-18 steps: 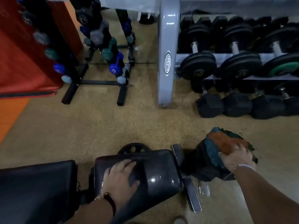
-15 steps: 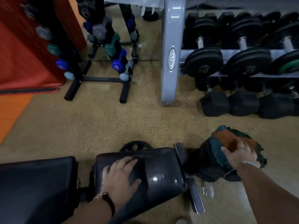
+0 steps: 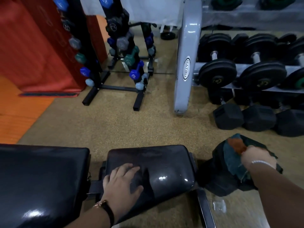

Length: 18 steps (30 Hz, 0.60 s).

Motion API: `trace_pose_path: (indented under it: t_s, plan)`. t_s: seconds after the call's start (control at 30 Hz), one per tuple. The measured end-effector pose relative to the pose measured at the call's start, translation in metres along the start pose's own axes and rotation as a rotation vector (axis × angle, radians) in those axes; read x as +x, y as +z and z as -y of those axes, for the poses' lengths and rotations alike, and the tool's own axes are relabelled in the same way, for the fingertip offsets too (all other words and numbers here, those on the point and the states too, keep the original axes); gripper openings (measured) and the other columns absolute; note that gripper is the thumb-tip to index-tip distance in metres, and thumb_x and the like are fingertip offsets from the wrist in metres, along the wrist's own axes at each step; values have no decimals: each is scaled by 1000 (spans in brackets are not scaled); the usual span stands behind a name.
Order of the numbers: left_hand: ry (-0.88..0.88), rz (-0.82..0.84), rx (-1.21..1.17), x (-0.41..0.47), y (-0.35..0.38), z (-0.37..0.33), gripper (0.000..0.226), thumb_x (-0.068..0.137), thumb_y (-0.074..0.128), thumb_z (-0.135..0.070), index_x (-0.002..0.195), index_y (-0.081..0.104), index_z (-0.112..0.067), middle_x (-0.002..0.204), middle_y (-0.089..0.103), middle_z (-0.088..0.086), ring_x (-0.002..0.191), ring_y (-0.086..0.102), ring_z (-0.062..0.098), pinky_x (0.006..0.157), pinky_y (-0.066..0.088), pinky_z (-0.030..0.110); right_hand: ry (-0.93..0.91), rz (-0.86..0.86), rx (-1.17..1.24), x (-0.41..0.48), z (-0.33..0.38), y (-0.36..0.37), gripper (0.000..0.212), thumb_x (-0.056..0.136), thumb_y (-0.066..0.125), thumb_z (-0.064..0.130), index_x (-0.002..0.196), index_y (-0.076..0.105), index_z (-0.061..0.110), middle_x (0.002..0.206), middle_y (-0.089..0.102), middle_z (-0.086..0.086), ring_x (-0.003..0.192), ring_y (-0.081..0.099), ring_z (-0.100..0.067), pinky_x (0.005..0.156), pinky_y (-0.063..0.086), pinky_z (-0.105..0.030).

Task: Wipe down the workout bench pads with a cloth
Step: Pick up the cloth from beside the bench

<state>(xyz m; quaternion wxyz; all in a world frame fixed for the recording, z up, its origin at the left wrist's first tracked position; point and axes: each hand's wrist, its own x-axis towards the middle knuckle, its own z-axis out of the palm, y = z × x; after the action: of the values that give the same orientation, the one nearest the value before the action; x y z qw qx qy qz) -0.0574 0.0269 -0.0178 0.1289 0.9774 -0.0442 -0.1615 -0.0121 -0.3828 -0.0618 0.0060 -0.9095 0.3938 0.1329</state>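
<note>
Left hand flat on pad; bench runs left-right.

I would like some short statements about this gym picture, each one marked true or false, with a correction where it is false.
1. The left hand lies flat on the small glossy black seat pad. True.
2. The teal-and-orange cloth lies on that seat pad. False: it covers a dark rounded part right of the pad, under the right hand.
3. Black hexagonal dumbbells lie on the floor by the grey metal rack. True.
4. The left wrist is bare. False: it wears a dark strap.
</note>
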Motion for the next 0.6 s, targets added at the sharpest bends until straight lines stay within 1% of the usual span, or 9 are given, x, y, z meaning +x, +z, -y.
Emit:
trace_pose_path:
  t_s: [0.07, 0.17, 0.27, 0.3, 0.37, 0.43, 0.53, 0.57, 0.6]
  plan:
    - [8, -12, -9, -6, -4, 1, 58, 84, 52, -58, 138, 32, -48, 144, 21, -25, 134, 20, 4, 110, 17, 39, -31, -42, 45, -13, -3, -5, 23, 86, 45, 17, 105, 56, 10, 113, 59, -13, 108, 50, -32, 86, 43, -40]
    - [37, -23, -33, -9, -16, -8, 53, 87, 50, -56, 136, 34, -48, 140, 25, -24, 129, 24, 6, 106, 22, 34, -105, -116, 162, -33, -4, -19, 20, 91, 43, 18, 100, 56, 7, 111, 58, -17, 107, 51, -34, 84, 42, -40]
    - [104, -33, -116, -9, -32, -28, 43, 88, 53, -51, 130, 45, -45, 130, 35, -23, 119, 32, 6, 96, 27, 26, -159, -184, 377, -57, 4, -43, 18, 92, 47, 22, 88, 57, 7, 100, 58, -19, 90, 57, -37, 76, 47, -40]
    - [124, -23, -160, -8, -36, -36, 40, 89, 53, -49, 128, 48, -42, 128, 39, -21, 118, 34, 7, 95, 28, 25, -200, -226, 420, -67, 6, -51, 18, 91, 48, 21, 84, 55, 6, 96, 57, -20, 85, 57, -37, 73, 47, -40]
    - [161, 20, -253, -9, -42, -51, 38, 90, 55, -45, 127, 52, -38, 128, 44, -17, 120, 37, 10, 101, 31, 28, -331, -308, 488, -93, 10, -68, 17, 90, 51, 19, 79, 52, 6, 92, 54, -19, 82, 56, -37, 71, 44, -39]
    - [225, 27, -351, -13, -47, -67, 38, 90, 57, -41, 126, 54, -32, 128, 48, -11, 120, 42, 12, 103, 36, 31, -455, -344, 528, -122, 14, -85, 16, 88, 53, 19, 76, 50, 9, 87, 51, -13, 81, 54, -34, 71, 41, -37]
    - [268, 27, -561, -26, -56, -90, 39, 89, 60, -37, 127, 54, -30, 122, 51, -9, 109, 48, 7, 97, 40, 23, -615, -391, 570, -163, 23, -102, 17, 83, 59, 18, 69, 49, 14, 78, 48, -3, 72, 49, -26, 64, 36, -31]
    - [264, 46, -661, -30, -58, -96, 39, 88, 62, -38, 125, 54, -31, 118, 54, -9, 105, 51, 6, 94, 42, 22, -680, -413, 578, -176, 27, -105, 19, 81, 61, 18, 68, 48, 15, 75, 47, -2, 68, 48, -24, 62, 35, -29]
    - [247, 73, -786, -33, -60, -102, 39, 84, 66, -41, 120, 55, -33, 114, 58, -9, 102, 56, 8, 94, 45, 26, -748, -423, 581, -189, 30, -106, 20, 80, 61, 18, 66, 47, 16, 73, 46, 0, 65, 47, -23, 61, 35, -29]
